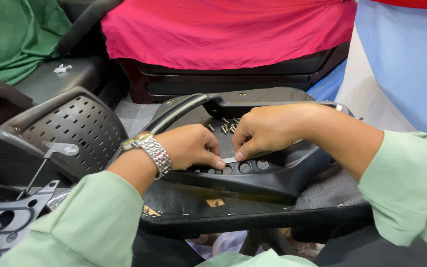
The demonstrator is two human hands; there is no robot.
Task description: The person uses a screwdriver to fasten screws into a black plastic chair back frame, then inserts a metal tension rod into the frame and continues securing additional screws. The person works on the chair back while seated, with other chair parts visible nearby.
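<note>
A black plastic chair-seat frame [273, 173] with a row of round holes along its near edge lies on a fabric-covered seat pad [253, 210]. My left hand [191, 146], with a metal watch at the wrist, and my right hand [265, 131] meet at the frame's near edge. Both pinch a small grey strip [229, 159] between thumbs and fingers. Several loose screws [226, 126] lie in the frame's hollow just beyond my fingers.
A perforated black chair back [75, 123] leans at the left, with a black plastic bracket [6, 220] below it. Red cloth [223, 29] covers a seat behind, green cloth [11, 34] lies at far left, and blue-white sheeting [401, 74] hangs at right.
</note>
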